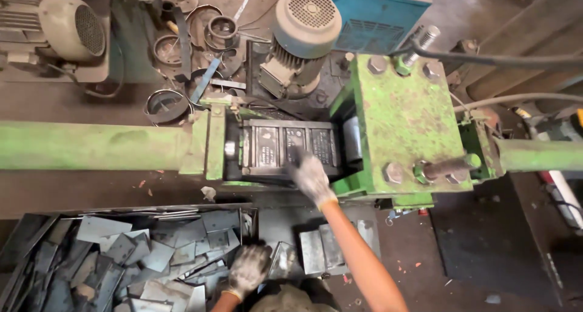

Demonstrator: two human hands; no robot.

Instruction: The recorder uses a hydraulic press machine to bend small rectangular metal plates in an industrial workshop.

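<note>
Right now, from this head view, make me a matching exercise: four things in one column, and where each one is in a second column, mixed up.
Things:
1. right hand
2. left hand
3. electric motor
4. metal rings

Places:
A. over the bin of grey metal plates
B. on the dark block in the green press
C. upper left, behind the green beam
D. top centre, beside the blue box

Pairs: 1-B, 2-A, 3-D, 4-C

Dark embossed die block lying flat under the right hand; grey cut metal plates heaped beside the left hand.
</note>
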